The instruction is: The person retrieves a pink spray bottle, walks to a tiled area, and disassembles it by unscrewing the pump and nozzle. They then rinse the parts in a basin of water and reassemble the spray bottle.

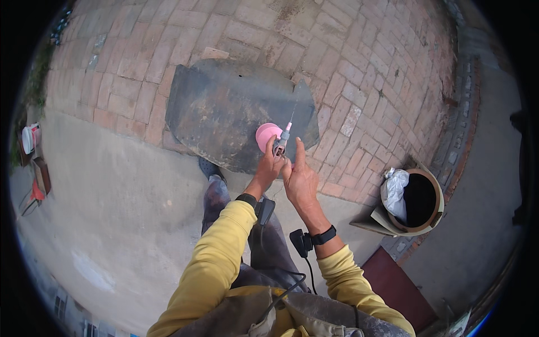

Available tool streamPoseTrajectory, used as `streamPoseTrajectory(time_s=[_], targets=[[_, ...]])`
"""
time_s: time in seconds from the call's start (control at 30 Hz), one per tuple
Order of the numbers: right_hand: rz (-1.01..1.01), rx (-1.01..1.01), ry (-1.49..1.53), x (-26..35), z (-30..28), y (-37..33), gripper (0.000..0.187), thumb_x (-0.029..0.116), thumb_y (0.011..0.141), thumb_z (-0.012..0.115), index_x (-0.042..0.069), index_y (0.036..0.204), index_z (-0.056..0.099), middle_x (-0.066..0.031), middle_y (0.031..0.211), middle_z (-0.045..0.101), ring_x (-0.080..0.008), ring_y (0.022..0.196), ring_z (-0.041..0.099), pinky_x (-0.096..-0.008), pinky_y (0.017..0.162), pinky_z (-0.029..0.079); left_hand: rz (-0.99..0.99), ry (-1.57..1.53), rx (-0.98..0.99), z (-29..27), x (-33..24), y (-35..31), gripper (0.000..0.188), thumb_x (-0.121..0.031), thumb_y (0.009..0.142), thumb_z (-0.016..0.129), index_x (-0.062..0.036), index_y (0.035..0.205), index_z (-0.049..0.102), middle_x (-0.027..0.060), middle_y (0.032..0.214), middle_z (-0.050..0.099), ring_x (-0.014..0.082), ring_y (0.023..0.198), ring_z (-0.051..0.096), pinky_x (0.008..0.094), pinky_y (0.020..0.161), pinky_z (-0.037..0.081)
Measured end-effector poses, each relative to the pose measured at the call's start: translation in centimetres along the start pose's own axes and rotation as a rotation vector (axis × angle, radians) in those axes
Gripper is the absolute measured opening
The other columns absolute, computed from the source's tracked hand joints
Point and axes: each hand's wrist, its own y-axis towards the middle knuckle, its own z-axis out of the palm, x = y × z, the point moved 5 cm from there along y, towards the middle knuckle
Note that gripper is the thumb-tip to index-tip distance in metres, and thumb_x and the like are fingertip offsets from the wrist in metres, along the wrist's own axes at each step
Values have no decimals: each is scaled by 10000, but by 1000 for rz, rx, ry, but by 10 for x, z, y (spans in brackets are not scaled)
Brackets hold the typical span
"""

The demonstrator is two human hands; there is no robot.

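Note:
A pink-and-grey sprayer [283,140] is held in front of me, its pink-tipped grey nozzle turned away from me. A round pink part [268,136] sits at its left, and a thin pale line runs forward from the tip. My left hand [268,167] is closed on the sprayer's near left side. My right hand [300,180] meets it from the right, thumb at the rear end and index finger stretched forward; the other fingers are mostly hidden. Beneath lies a dark, irregular flat slab or sheet [208,106].
Brick paving [252,33] spreads beyond the dark sheet, with grey concrete [123,196] at left. A round tub [437,191] with black contents and a white plastic bag [396,194] stands at right. A dark red panel [398,283] lies nearer me. Cables hang by my wrists.

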Motion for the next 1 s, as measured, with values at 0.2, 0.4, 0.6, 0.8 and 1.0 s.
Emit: streamPoseTrajectory(time_s=[0.2,0.4,0.6,0.8,1.0], targets=[[82,163,-154,-27,69,42,710,281,898,553,71,1481,207,-174,857,697,-379,691,674,-463,563,525,4,187,37,17,45,15,751,-197,911,563,-190,1490,85,228,1209,591,411,1037,609,452,851,477],[-55,74,47,-3,0,-8,707,263,911,550,73,1491,193,-192,812,687,-381,645,669,-453,543,520,131,-87,57,4,16,2,739,-126,872,559,-104,1487,150,260,1278,538,414,1135,570,435,925,463],[-4,164,-37,-13,27,19,720,295,929,514,63,1502,145,-225,784,675,-408,685,664,-486,601,515,56,153,65,16,51,12,740,-151,879,564,-134,1494,153,245,1244,559,387,1090,596,435,886,477],[-30,146,-24,-17,47,30,692,328,920,548,75,1475,220,-217,815,681,-408,688,664,-472,586,528,20,154,54,17,63,12,756,-180,886,600,-141,1493,151,235,1259,554,388,1109,588,429,891,476],[-141,56,114,8,-20,-14,585,339,936,546,112,1436,342,-199,770,668,-395,721,670,-453,615,516,157,-255,52,3,11,4,756,-172,877,604,-137,1491,165,211,1258,558,371,1086,598,417,912,467]])
